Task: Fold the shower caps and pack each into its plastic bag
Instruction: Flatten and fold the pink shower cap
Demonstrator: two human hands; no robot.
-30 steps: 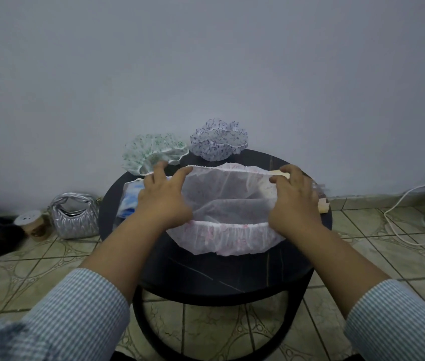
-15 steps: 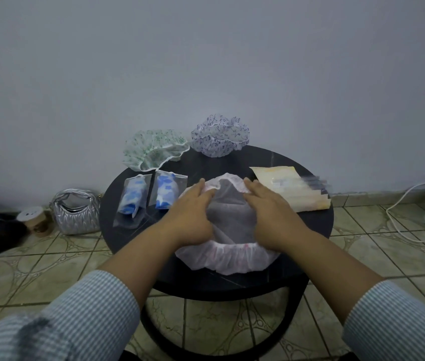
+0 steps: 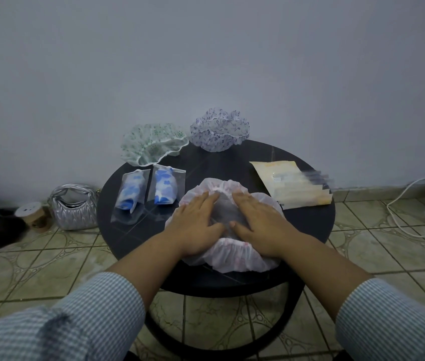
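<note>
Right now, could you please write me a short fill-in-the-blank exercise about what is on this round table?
1. Both hands, the left hand and the right hand, press flat on the ____ shower cap.
2. The number of blue-patterned caps already packed in plastic bags is ____.
3. At the table's far edge, beside the green-patterned cap, sits a ____-patterned cap.
4. The silver handbag stands on the ____.

Missing words: pink; two; purple; floor

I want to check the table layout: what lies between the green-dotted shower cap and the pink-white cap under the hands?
In the head view, two clear plastic bags, each holding a folded blue-flowered cap, lie there.
</note>
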